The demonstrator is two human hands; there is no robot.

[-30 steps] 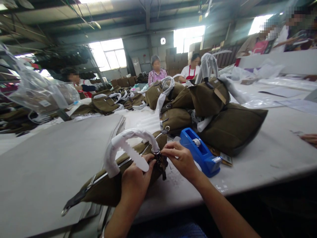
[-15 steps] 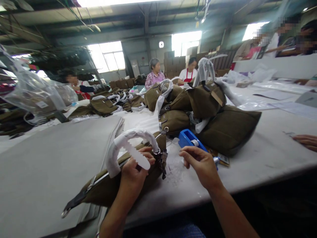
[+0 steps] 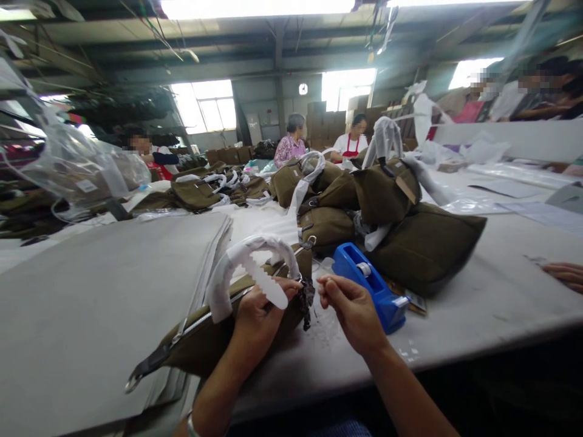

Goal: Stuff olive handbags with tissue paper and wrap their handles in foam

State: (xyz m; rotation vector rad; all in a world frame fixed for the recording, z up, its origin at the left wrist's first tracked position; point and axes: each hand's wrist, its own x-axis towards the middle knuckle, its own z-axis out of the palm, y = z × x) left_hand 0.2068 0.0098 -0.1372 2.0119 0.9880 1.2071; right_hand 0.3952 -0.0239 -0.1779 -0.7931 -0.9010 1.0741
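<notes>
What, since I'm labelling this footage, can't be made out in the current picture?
- Head view: grip of the left hand, partly behind the white strip.
- Head view: anything pinched in the right hand, too small to tell.
- Head view: details of the dark charm, blurred.
- Head view: another person's hand, cut off by the right edge.
- Head view: print on the label, too small.

From where I stand, clock positions follow the wearer's view. Bag (image 3: 200, 352) at 7: cloth, matt. Its zip (image 3: 195, 328) and end ring (image 3: 133, 382): metal, shiny. Handle wrap (image 3: 222, 276): thin, wrinkled; paper or soft plastic, cannot tell which. Dispenser (image 3: 388, 308) at 4: plastic, smooth, glossy. Large bag (image 3: 432, 249) at 3: cloth, matt. Sheets (image 3: 113, 291) at 8: paper-like, smooth, matt. Sack (image 3: 73, 155) at 10: clear plastic, creased, glossy. Table (image 3: 496, 285) at 4: smooth, faint sheen.
</notes>
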